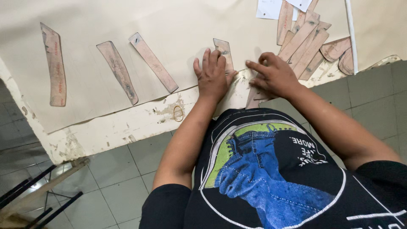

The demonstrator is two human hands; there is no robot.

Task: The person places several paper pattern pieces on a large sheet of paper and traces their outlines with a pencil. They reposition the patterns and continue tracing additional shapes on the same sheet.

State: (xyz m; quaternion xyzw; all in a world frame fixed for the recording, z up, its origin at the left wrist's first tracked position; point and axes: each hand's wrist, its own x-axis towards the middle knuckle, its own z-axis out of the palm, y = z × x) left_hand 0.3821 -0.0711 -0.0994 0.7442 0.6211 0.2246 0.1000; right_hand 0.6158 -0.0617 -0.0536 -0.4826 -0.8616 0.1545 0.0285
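My left hand (212, 75) lies flat, fingers together, pressing a narrow brown cardboard pattern piece (224, 51) onto a large beige sheet (169, 29) on the table. My right hand (274, 76) rests just to the right at the table's edge, fingers curled over another brown pattern strip (253, 99) that sticks out past the edge. Whether the right hand grips a pen or other tool is hidden.
Three more brown pattern strips (54, 63), (118, 71), (153, 62) lie spaced out on the sheet to the left. A pile of similar strips (306, 40) and white paper slips (269, 8) sits at the upper right. A rubber band (178, 113) lies on the chipped white table edge (127, 125). Grey tiled floor below.
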